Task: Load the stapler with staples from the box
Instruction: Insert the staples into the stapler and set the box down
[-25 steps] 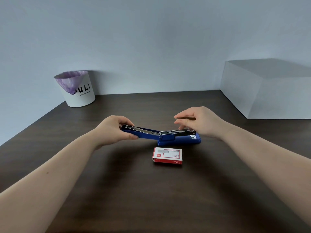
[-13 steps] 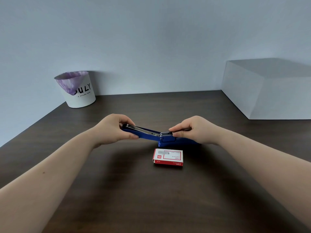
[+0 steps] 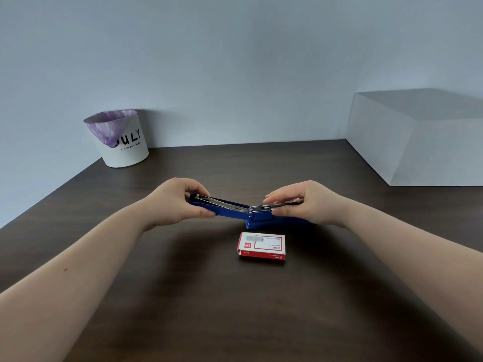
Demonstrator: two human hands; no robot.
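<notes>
Right hand (image 3: 305,202) pinches and hides the open stapler's (image 3: 235,209) magazine, left hand (image 3: 177,202) grips its lid; box (image 3: 261,246) print unreadable, bin (image 3: 119,141) reads "ULY".

Blue stapler (image 3: 257,219) lies hinged open on the dark table (image 3: 235,309), just behind the staple box. Top arm swung out to the left, raised off the surface, its silver inner rail facing up. Metal magazine stretches right from the hinge, roughly level, above the blue base. Staple box (image 3: 262,246): small, red and white, flat, closed, long side running left-right, printed face up, text upside down to the viewer. Box and stapler not touching.
</notes>
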